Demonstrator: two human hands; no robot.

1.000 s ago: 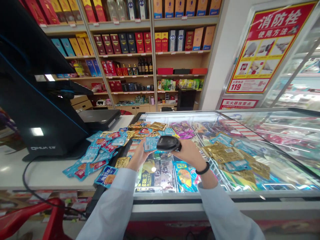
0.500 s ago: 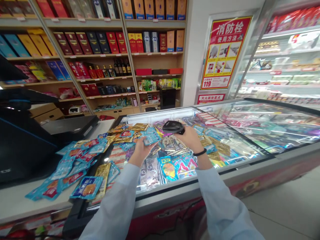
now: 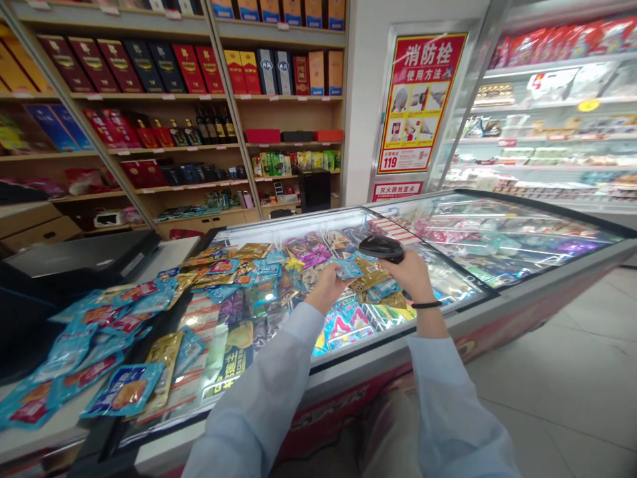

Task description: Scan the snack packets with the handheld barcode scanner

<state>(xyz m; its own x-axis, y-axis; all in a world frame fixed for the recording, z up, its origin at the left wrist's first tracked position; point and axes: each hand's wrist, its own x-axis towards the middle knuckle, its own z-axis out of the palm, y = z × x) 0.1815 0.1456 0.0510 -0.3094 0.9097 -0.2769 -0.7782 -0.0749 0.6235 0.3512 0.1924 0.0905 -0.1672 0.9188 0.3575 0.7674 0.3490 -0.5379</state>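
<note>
My right hand (image 3: 412, 273) is wrapped round a black handheld barcode scanner (image 3: 382, 248), its head pointing left above the freezer's glass lid. Just left of it, my left hand (image 3: 328, 287) pinches a small blue snack packet (image 3: 349, 268) by its near edge. Behind and below the scanner, more gold and blue packets (image 3: 371, 279) lie on the glass. On the left, a spread of blue packets (image 3: 107, 332) with red labels covers the counter's edge and the freezer's corner. A blue packet with a dark label (image 3: 124, 390) lies nearest to me, beside a gold one (image 3: 166, 362).
The chest freezer (image 3: 552, 282) stretches to the right, with frozen goods visible through its glass. A black machine (image 3: 20, 312) stands on the counter at left. Shelves of boxed bottles (image 3: 144, 66) line the back wall. A red fire-hydrant poster (image 3: 423, 99) hangs beside a lit refrigerated display (image 3: 552, 146).
Both hands have moved right over the glass, the left still with the blue packet, the right still with the scanner. The camera view has turned right.
</note>
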